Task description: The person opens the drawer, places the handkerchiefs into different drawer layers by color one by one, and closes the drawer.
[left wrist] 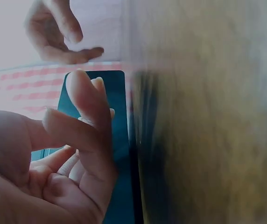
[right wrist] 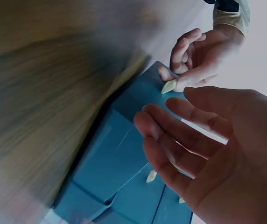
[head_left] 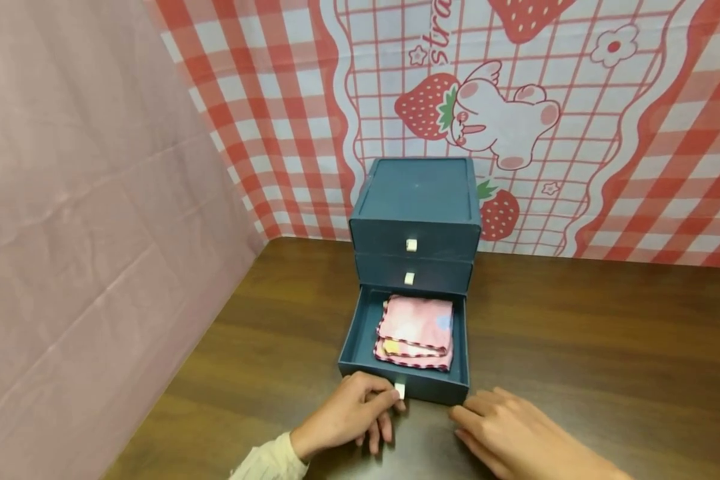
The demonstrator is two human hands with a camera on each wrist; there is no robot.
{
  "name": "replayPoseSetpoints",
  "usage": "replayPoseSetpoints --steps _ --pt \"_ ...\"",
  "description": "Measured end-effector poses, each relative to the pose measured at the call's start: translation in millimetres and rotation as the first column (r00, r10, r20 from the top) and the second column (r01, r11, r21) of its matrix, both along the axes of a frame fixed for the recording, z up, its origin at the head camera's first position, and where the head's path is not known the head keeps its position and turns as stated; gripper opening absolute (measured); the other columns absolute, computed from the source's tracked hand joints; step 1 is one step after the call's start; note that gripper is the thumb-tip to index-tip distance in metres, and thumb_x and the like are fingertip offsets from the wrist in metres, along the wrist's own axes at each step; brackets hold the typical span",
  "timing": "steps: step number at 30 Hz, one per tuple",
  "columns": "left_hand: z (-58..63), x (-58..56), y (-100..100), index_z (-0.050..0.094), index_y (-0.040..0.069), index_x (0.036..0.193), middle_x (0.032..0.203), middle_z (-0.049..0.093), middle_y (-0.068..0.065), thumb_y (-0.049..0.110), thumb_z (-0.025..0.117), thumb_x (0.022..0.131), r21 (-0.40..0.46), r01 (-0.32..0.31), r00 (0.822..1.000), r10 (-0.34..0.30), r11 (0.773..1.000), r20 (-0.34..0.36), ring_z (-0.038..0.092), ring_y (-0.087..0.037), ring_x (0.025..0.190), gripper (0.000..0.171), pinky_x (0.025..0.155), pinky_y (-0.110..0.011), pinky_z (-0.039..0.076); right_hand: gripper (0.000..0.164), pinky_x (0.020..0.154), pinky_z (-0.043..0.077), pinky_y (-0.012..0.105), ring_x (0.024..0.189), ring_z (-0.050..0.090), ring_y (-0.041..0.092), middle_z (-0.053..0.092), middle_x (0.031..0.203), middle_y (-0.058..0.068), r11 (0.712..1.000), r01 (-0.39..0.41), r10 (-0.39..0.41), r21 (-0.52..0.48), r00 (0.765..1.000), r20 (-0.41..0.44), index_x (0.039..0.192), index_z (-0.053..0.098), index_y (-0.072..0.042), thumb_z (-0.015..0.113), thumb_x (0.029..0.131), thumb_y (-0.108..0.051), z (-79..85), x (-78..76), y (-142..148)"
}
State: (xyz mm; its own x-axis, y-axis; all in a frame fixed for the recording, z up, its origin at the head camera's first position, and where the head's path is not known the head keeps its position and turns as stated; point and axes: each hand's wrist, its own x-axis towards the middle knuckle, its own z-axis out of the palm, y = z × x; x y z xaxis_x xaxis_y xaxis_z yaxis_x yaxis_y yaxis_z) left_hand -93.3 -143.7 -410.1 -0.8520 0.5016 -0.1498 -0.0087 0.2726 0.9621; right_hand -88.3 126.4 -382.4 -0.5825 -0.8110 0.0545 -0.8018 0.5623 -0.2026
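A dark blue three-drawer box (head_left: 417, 190) stands on the table, its bottom drawer (head_left: 435, 389) pulled out. Inside that drawer lies a folded pink cloth (head_left: 417, 320) with a dark checked edge and a yellow patch. My left hand (head_left: 354, 410) is at the drawer's front and pinches its small white knob (head_left: 400, 391) between thumb and finger; the right wrist view shows the knob (right wrist: 169, 86) at these fingertips. Beside the drawer's front right corner, my right hand (head_left: 510, 427) holds nothing, its fingers loosely bent.
The upper two drawers are closed, each with a white knob (head_left: 411, 245). Behind the box hangs a red-and-white checked cloth (head_left: 300, 120) with strawberries. A plain pink curtain (head_left: 96, 200) borders the brown wooden table (head_left: 576, 333) on the left.
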Motion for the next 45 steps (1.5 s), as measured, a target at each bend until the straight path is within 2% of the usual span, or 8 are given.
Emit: replayPoseSetpoints --steps 4,10,14,17,19,25,35,45 --pt "-0.4 -3.3 -0.9 0.072 0.001 0.093 0.06 0.067 -0.011 0.017 0.053 0.104 0.003 -0.009 1.0 0.009 1.0 0.007 0.055 -0.011 0.039 0.027 0.031 -0.02 0.036 0.012 0.065 0.053 0.031 0.071 0.05 0.001 0.06 0.082 -0.016 1.0 -0.004 0.004 -0.008 0.999 -0.032 0.102 0.069 -0.02 0.068 0.095 -0.029 -4.9 1.3 11.9" --pt "0.6 -7.0 -2.4 0.071 0.0 0.093 0.06 0.067 -0.011 0.016 0.053 0.103 -0.003 -0.011 1.0 0.011 1.0 0.018 0.056 -0.01 0.038 0.026 0.032 -0.019 0.036 0.016 0.069 0.055 0.033 0.075 0.052 0.002 0.062 0.088 -0.015 0.997 0.082 -0.081 -0.007 0.996 0.038 0.107 0.071 -0.019 0.067 0.096 -0.03 -6.5 0.1 20.2" --pt "1.4 -12.5 -2.3 0.071 -0.002 0.094 0.061 0.067 -0.014 0.015 0.053 0.103 -0.004 -0.02 1.0 0.02 1.0 0.017 0.056 -0.01 0.039 0.026 0.032 -0.019 0.036 0.02 0.076 0.054 0.036 0.083 0.058 0.005 0.065 0.094 -0.011 0.994 0.052 -0.065 -0.101 0.989 -0.134 0.11 0.071 -0.015 0.072 0.092 -0.024 -6.1 -10.5 13.9" --pt "1.4 -18.4 -2.4 0.071 -0.002 0.096 0.063 0.067 -0.017 0.015 0.053 0.104 -0.006 -0.035 0.999 0.035 0.999 0.01 0.056 -0.01 0.039 0.026 0.032 -0.02 0.036 0.023 0.079 0.053 0.039 0.086 0.062 0.01 0.066 0.095 -0.007 0.986 0.012 -0.059 -0.165 0.957 -0.285 0.108 0.071 -0.013 0.076 0.086 -0.016 -7.3 -24.1 9.3" --pt "0.4 -22.7 -2.4 0.071 -0.003 0.097 0.064 0.067 -0.018 0.015 0.053 0.104 -0.003 -0.048 0.999 0.048 0.999 0.011 0.056 -0.011 0.039 0.026 0.032 -0.02 0.036 0.024 0.079 0.053 0.04 0.086 0.063 0.012 0.066 0.094 -0.005 0.984 0.005 -0.063 -0.178 0.945 -0.322 0.107 0.07 -0.012 0.077 0.084 -0.014 -7.6 -30.9 7.9" --pt "-1.9 -33.2 -1.4 0.071 -0.003 0.098 0.064 0.067 -0.019 0.016 0.053 0.104 -0.01 -0.051 0.999 0.051 0.999 0.014 0.057 -0.012 0.04 0.026 0.033 -0.02 0.037 0.022 0.078 0.053 0.038 0.085 0.063 0.01 0.068 0.094 -0.006 0.981 0.063 -0.112 -0.184 0.957 -0.269 0.108 0.071 -0.011 0.076 0.086 -0.016 -11.5 -34.9 10.6" --pt "0.9 -50.9 13.5 0.071 -0.003 0.094 0.06 0.066 -0.015 0.011 0.053 0.102 -0.056 -0.044 0.999 0.042 0.997 -0.03 0.057 -0.011 0.039 0.024 0.033 -0.018 0.038 0.023 0.078 0.054 0.042 0.081 0.065 0.012 0.069 0.09 -0.005 0.975 0.063 -0.129 -0.214 0.943 -0.308 0.105 0.069 -0.008 0.078 0.084 -0.013 -15.8 -46.4 19.3" --pt "8.0 -67.0 17.2 0.067 -0.006 0.098 0.06 0.067 -0.012 0.007 0.052 0.102 -0.125 -0.065 0.993 0.052 0.99 -0.106 0.058 -0.014 0.04 0.02 0.035 -0.021 0.04 0.036 0.078 0.055 0.042 0.089 0.067 0.016 0.071 0.102 0.002 0.976 0.149 -0.185 -0.156 0.95 -0.252 0.121 0.065 -0.004 0.075 0.089 -0.017 -10.9 -54.8 20.4"
